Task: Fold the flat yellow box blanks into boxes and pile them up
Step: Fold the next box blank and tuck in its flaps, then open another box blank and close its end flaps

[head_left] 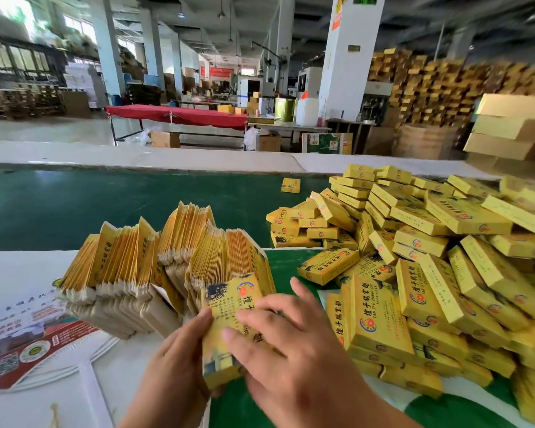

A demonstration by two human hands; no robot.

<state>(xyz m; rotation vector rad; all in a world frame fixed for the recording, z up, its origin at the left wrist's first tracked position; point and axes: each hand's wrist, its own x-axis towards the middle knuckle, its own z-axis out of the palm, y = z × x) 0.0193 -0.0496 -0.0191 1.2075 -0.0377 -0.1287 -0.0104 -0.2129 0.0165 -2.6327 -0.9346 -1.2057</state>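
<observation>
In the head view, two hands worked one yellow box (226,329) at 6 o'clock. The left hand (179,359) gripped its left edge; the right hand (291,341) lay spread, fingers flat on its printed face. Flat yellow blanks (155,261), too many to count, stood fanned on the counter (74,211) at 9 o'clock. Dozens of folded boxes (430,273) lay heaped at 3 o'clock; one lone box (291,185) sat at 12.

Both hands on one yellow box (226,329) at bottom center: left hand (179,362) grips its left edge, right hand (291,344) lies flat across the top. Fanned stack of flat blanks (155,267) just behind, on the left. Loose pile of folded boxes (430,273) on the right. Green table (105,205); one stray box (291,185) farther back.
</observation>
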